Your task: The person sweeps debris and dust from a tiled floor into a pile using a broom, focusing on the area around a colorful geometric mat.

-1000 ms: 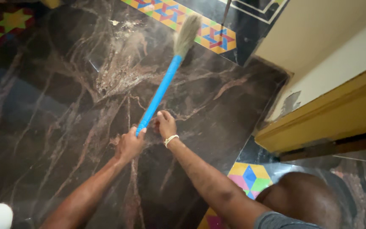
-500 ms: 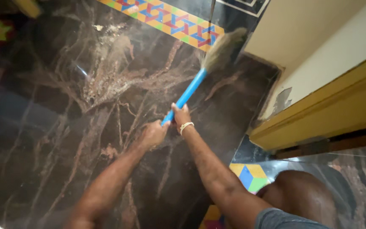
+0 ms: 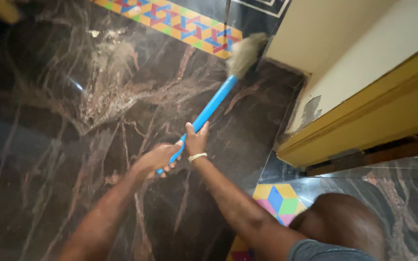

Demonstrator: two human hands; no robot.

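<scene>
Blue plastic is wrapping the broom handle (image 3: 209,108), and both hands are gripping its lower end: left hand (image 3: 158,157) curled round the tip, right hand (image 3: 197,140) just above, fingers closed on it. Beyond the fingers, soft bristles (image 3: 245,53) are brushing the marble floor (image 3: 49,145) near the wall (image 3: 354,53). It is looking light, stiff and smooth, best held low.

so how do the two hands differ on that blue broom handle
The left hand grips the very bottom end of the broom, fingers curled around it; the right hand sits just above it on the handle, nearer the bristles. The right hand's wrist carries a pale band; the left hand's wrist is bare. Both close on the same blue handle, over the dark marble floor.
</scene>
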